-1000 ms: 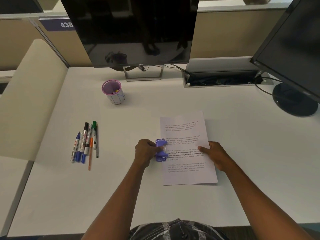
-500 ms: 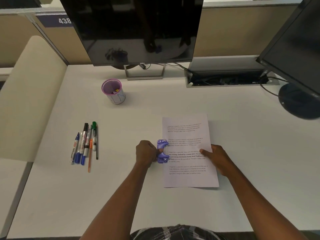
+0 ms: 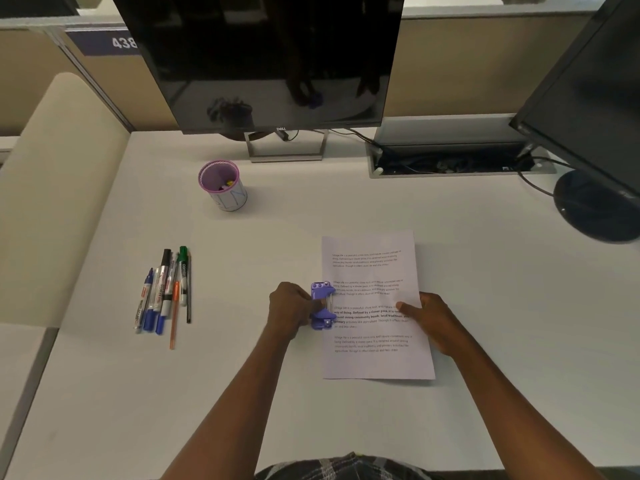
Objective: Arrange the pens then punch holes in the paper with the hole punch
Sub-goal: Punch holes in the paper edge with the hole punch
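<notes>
At the near-centre of the desk point(image 3: 242, 410), L hand point(image 3: 290, 309) grips the purple hole punch point(image 3: 322, 305), fingers curled round its left side. Punch sits just right of that hand, its mouth over the left edge of the printed paper point(image 3: 375, 362), approx mid-height. R hand point(image 3: 434, 318) rests on the sheet's right edge, across from the punch, w/ thumb laid flat on the text. Its other fingers are hidden, so can't tell if it pinches or only presses. Paper lies flat. Pens point(image 3: 166, 292) lie side by side well left of both hands. Purple pen cup point(image 3: 223, 188) stands farther back, near the Dell monitor point(image 3: 263, 60).
</notes>
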Available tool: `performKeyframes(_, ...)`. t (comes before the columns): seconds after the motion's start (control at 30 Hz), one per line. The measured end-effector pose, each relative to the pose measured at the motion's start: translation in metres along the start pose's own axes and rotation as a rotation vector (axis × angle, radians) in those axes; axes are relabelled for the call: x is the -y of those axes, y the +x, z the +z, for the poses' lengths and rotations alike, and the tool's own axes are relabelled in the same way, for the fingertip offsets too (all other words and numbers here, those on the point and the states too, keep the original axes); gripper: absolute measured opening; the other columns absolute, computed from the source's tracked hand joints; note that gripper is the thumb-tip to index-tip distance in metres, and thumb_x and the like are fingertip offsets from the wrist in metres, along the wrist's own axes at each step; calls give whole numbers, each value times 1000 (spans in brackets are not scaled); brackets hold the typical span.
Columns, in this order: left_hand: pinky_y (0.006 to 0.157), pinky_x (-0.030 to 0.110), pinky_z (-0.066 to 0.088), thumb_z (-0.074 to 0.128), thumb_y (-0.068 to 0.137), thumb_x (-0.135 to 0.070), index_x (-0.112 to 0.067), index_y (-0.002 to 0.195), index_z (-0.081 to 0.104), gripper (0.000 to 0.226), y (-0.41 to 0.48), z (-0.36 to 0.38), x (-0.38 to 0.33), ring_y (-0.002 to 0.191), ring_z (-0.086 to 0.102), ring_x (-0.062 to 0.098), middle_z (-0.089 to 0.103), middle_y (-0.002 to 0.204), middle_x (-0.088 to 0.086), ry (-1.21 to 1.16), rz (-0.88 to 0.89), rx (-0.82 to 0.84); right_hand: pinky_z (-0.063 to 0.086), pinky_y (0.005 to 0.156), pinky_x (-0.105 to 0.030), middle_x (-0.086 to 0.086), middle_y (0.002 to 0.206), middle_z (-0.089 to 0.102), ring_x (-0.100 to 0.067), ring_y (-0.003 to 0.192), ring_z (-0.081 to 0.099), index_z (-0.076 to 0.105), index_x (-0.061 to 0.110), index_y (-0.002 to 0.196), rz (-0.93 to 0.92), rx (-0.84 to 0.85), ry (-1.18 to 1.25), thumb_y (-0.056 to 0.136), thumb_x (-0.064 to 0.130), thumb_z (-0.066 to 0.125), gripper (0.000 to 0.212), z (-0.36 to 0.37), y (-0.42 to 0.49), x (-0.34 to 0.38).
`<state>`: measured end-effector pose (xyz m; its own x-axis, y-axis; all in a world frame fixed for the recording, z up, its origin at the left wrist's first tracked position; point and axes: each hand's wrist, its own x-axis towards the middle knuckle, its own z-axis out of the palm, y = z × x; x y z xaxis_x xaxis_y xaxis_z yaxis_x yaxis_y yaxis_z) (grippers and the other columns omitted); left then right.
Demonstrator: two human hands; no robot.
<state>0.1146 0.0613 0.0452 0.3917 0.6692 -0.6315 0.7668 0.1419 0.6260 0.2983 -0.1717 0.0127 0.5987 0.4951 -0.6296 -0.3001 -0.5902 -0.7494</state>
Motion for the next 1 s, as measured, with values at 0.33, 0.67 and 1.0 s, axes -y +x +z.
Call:
performKeyframes(0.33,77,50,66,93,77,-13,1,77,66,30,10,-9,1,68,73,35,76,86,31,-35,-61,118,61,90,-43,1,111,77,-20,95,76,69,17,125,-4,-11,-4,94,25,72,32,-1,2,-3)
performKeyframes(0.67,59,32,64,89,78,-18,-2,76,67,27,8,-6,5,63,73,27,78,86,25,23,-39,102,61,78,-30,6,105,79,-15,92,77,71,19,123,-10,17,16,93,24,74,31,-3,1,-1)
performKeyframes(1.0,56,30,60,88,79,-19,-1,81,66,29,4,-4,4,72,77,34,78,91,26,18,-62,102,60,90,-44,-2,113,78,-22,98,76,69,17,125,13,42,82,94,20,72,31,-7,-2,6)
